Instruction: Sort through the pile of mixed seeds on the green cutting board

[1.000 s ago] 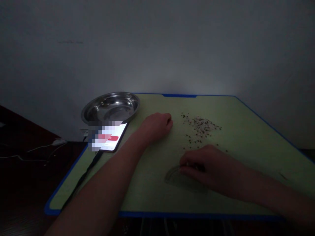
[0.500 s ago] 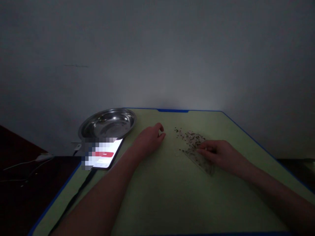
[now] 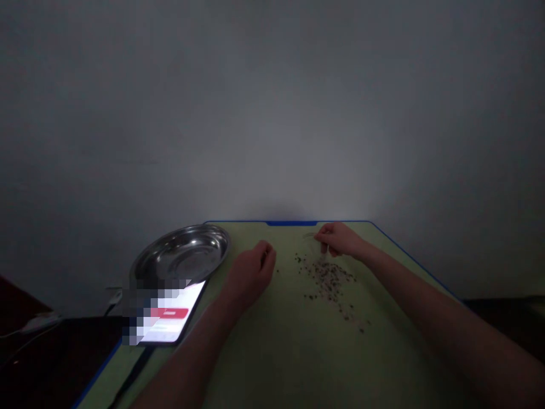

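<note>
My right hand (image 3: 338,239) pinches a clear plastic protractor (image 3: 310,235) at the far side of a scattered pile (image 3: 328,279) of small dark and pale grains. Much of the protractor is hidden behind my fingers or too faint to make out. To the left of the pile, my left hand (image 3: 254,270) rests near the tabletop with its fingers curled in. Whether anything is inside those fingers cannot be seen. One tiny speck (image 3: 277,271) lies just right of that hand.
A shiny metal basin (image 3: 225,245) stands at the table's back left. In front of it lies a lit phone (image 3: 170,330) with a dark strap (image 3: 131,378) trailing from it. The pale green table (image 3: 272,358) has a blue edge, and a wall (image 3: 272,113) rises behind.
My right hand has carried the protractor from the near side, across the grains, to their far side. The left fingers parted, then curled in again. The view has tilted up.
</note>
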The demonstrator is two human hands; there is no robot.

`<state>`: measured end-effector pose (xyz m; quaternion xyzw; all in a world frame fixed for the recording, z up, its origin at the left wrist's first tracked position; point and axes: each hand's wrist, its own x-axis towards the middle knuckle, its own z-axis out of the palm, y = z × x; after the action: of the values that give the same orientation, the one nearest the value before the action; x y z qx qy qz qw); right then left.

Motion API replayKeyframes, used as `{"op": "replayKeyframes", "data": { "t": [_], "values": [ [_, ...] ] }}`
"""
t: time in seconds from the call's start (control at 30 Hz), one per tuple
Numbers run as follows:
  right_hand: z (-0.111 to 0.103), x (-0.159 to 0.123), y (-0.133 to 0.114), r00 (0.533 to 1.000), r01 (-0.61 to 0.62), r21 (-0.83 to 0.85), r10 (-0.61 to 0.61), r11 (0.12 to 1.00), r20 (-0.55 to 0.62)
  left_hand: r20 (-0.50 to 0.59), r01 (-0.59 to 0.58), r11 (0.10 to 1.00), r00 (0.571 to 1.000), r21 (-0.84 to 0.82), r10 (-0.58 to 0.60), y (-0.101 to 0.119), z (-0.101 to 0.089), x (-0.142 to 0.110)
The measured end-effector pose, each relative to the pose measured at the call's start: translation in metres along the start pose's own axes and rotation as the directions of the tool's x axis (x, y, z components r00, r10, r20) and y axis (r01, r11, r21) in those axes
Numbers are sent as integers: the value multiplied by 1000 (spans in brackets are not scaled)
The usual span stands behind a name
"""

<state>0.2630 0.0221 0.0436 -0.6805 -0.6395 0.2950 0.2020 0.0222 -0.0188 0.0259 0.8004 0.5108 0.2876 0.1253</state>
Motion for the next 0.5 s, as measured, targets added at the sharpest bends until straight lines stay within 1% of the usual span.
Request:
{"op": "replayKeyframes", "data": {
  "t": [0.07,0.17,0.3,0.5],
  "values": [
    [7,16,-3,999,-36,8,36,999,39,3,3,999,1000,33,-3,1,-3,0],
    [18,29,-2,994,-64,12,63,998,87,19,-15,994,1000,108,13,4,-6,-1],
    [25,35,5,989,-81,-14,82,997,125,39,-49,981,998,187,42,7,-6,-2],
    [28,39,6,988,-67,-93,79,993,136,8,-68,981,998,182,68,7,-7,-2]
  ]
}}
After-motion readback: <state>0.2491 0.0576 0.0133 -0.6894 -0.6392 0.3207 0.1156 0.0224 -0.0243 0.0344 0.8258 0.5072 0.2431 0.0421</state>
